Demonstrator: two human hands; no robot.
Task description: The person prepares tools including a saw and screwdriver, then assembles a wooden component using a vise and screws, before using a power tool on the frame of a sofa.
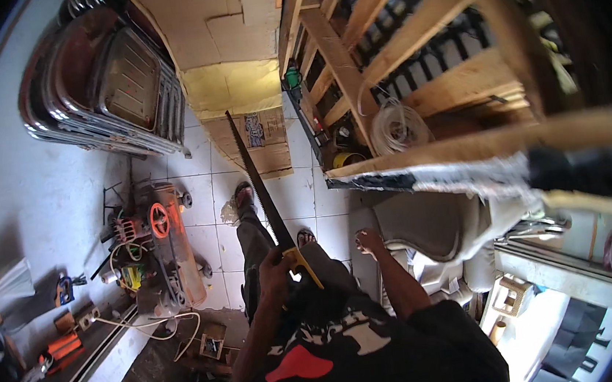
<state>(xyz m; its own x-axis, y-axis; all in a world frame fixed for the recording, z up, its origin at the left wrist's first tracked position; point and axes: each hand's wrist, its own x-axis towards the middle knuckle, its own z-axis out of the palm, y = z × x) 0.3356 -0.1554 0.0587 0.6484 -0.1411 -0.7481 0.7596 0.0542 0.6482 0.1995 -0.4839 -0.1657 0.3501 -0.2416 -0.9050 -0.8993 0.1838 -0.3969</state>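
My left hand (276,273) is closed around a hand saw (255,174) near where the blade meets its yellow handle (305,268). The long dark toothed blade points ahead, away from my body, above the tiled floor. To the right, apart from the saw, my right hand (370,242) hangs with curled fingers and nothing visible in them. It is nearest to the end of a wooden frame and a grey padded seat (427,223).
Folded metal chairs (129,79) lean at the far left. A red machine (178,240) and tools line the left wall. Flattened cardboard (233,84) lies ahead. On the right, a slatted wooden rack (338,70) holds a coil of clear tubing (397,127).
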